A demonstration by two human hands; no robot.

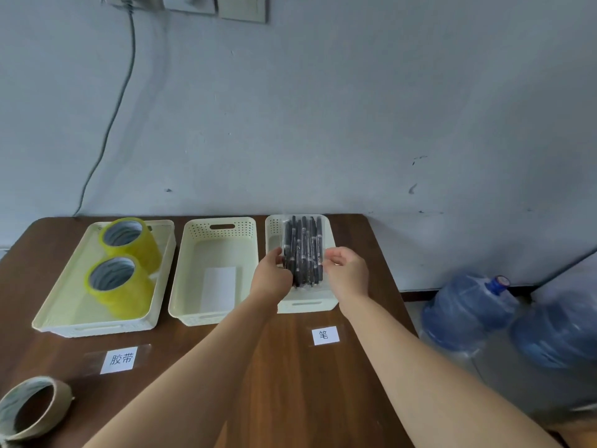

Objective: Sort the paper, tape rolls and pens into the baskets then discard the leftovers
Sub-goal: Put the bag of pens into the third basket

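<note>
At lower left a brown tape roll (32,407) is lying on the tabletop (290,383). Right of centre, the left hand (274,276) and right hand (347,270) are holding a pack of pens (303,250) over the right basket (303,306), each grip pinching a long edge. The pack is looking light, stiff and possibly slippery.
</note>
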